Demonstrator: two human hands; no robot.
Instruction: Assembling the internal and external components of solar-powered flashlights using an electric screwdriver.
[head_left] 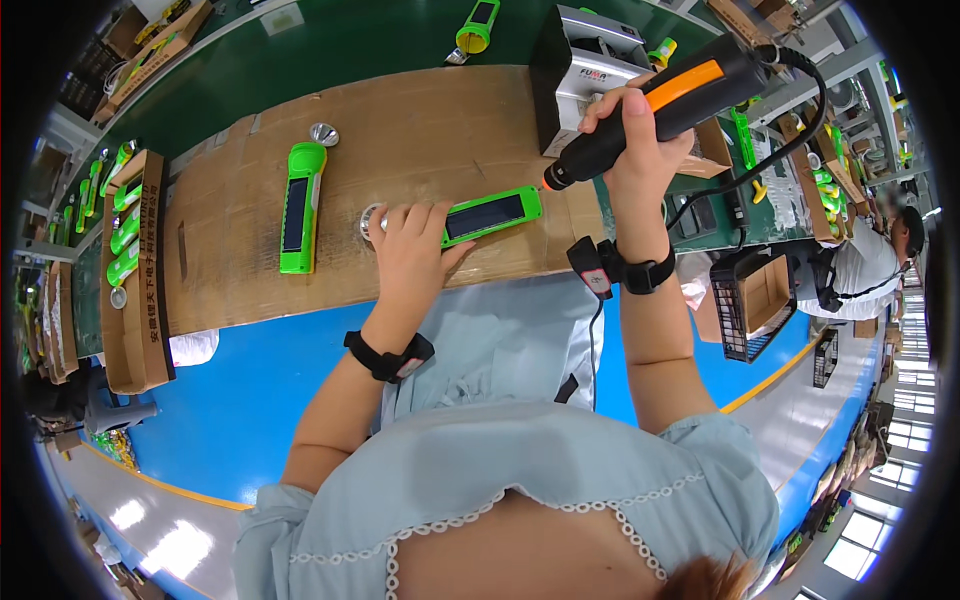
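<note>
My right hand (640, 145) is wrapped round a black electric screwdriver (655, 110) with an orange stripe. Its tip points down and left, right by the end of a green flashlight (492, 216) with a dark solar panel; whether the two touch I cannot tell. My left hand (412, 240) lies over the flashlight's head end and grips it against the cardboard. Beside those fingers shows a silver reflector (374, 222), partly covered. To the left, a second green flashlight (300, 210) lies lengthwise, a loose reflector (323, 134) at its top.
Cardboard (220, 220) covers the green bench. A box of green flashlights (140, 270) stands at the left edge. Behind the screwdriver sits a silver-black power unit (585, 75), and a black cable (790, 150) loops to the right. Another flashlight (474, 35) lies at the back. A person (870, 265) is at far right.
</note>
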